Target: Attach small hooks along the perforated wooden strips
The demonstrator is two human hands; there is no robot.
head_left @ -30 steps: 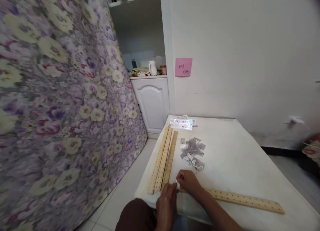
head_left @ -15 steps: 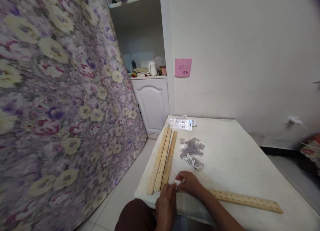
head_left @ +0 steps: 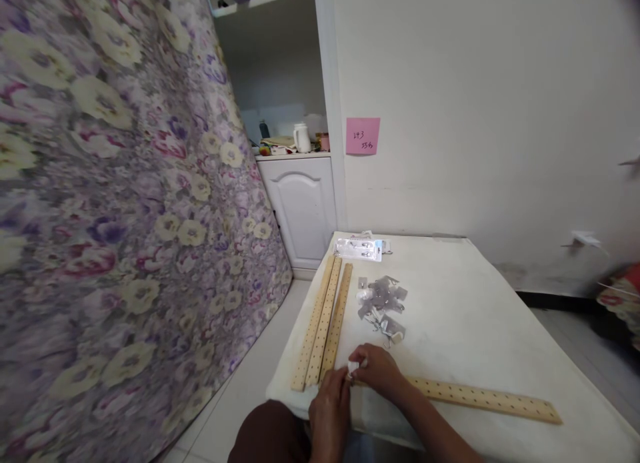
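Observation:
My right hand (head_left: 377, 369) is closed, with a small white piece (head_left: 353, 367) pinched between thumb and fingers. It is above the left part of a light wooden strip with rows of holes (head_left: 480, 401), which lies along the near side of the table. My left hand (head_left: 330, 399) is closed at that strip's left end, fingertips against the white piece; what they grip is hidden. Beyond my right hand lies a pile of small hooks with grey see-through pads (head_left: 383, 296). One white hook (head_left: 395, 336) sits at the pile's near end.
Several more perforated wooden strips (head_left: 323, 326) lie lengthwise along the table's left side. A clear blister pack (head_left: 357, 249) rests at the far edge of the white-covered table (head_left: 465, 303). A flowered curtain (head_left: 125, 216) hangs at left. My knee (head_left: 267, 433) is below the near-left corner.
The view has shifted slightly. Both hands stay together at the strip's left end, with the white piece still in my right fingers and turned slightly.

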